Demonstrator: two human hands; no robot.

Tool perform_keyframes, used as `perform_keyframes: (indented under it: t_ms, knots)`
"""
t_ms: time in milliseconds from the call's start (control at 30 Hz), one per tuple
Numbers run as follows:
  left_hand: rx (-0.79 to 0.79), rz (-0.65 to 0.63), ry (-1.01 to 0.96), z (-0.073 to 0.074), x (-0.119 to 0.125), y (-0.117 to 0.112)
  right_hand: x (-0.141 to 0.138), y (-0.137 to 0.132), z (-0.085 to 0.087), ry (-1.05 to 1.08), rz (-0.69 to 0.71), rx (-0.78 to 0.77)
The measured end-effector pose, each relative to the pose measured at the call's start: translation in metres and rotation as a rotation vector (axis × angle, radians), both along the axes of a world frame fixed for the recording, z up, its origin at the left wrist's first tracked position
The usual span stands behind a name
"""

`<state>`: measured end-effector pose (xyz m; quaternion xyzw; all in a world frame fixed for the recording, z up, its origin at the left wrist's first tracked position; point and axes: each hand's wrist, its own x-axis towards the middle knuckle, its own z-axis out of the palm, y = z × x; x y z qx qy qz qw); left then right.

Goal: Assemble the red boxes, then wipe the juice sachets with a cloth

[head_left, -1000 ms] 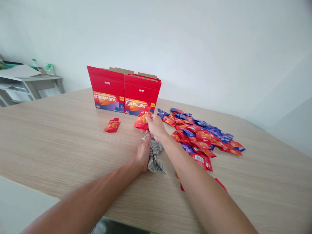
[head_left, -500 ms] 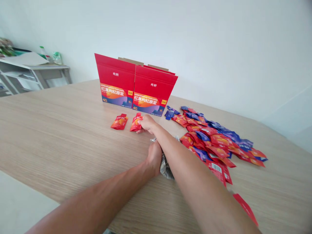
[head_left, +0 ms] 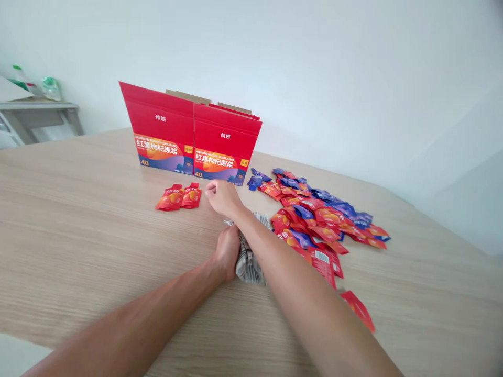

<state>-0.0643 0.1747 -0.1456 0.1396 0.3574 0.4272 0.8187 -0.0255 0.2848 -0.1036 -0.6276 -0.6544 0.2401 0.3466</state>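
Observation:
My left hand (head_left: 228,252) is wrapped round a crumpled grey-striped bundle (head_left: 250,266) on the table; my right forearm partly covers it, and I cannot tell whether it is cloth or plastic. Beyond it, my right hand (head_left: 223,198) hovers with curled fingers and nothing visible in them. Just left of that hand lie two red drink pouches: the left pouch (head_left: 170,199) overlaps the edge of the right pouch (head_left: 191,197). Behind them stand two red cartons with raised flaps, the left carton (head_left: 163,141) touching the right carton (head_left: 222,152).
A loose pile of red and blue pouches (head_left: 314,214) spreads over the table's right side. One red pouch (head_left: 358,310) lies apart, nearer to me. At the far left a grey side table (head_left: 39,106) holds bottles and paper. A white wall rises behind.
My right hand has let go of the red pouch, which now lies against the other one, and has drawn away from it. The view has turned slightly right. My left hand keeps its grip.

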Motion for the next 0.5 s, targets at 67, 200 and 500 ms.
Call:
perform_keyframes:
  t_ms: [67, 200, 500]
  knots:
    - [0.037, 0.004, -0.01, 0.003, 0.0, -0.001, 0.018, -0.02, 0.01, -0.155, 0.005, 0.104]
    - [0.035, 0.015, -0.005, 0.013, 0.0, -0.005, 0.079, -0.066, 0.021, -0.467, -0.061, 0.176]
    - [0.027, 0.009, 0.092, 0.029, 0.0, -0.013, 0.237, -0.154, -0.009, -0.75, -0.575, -0.239]
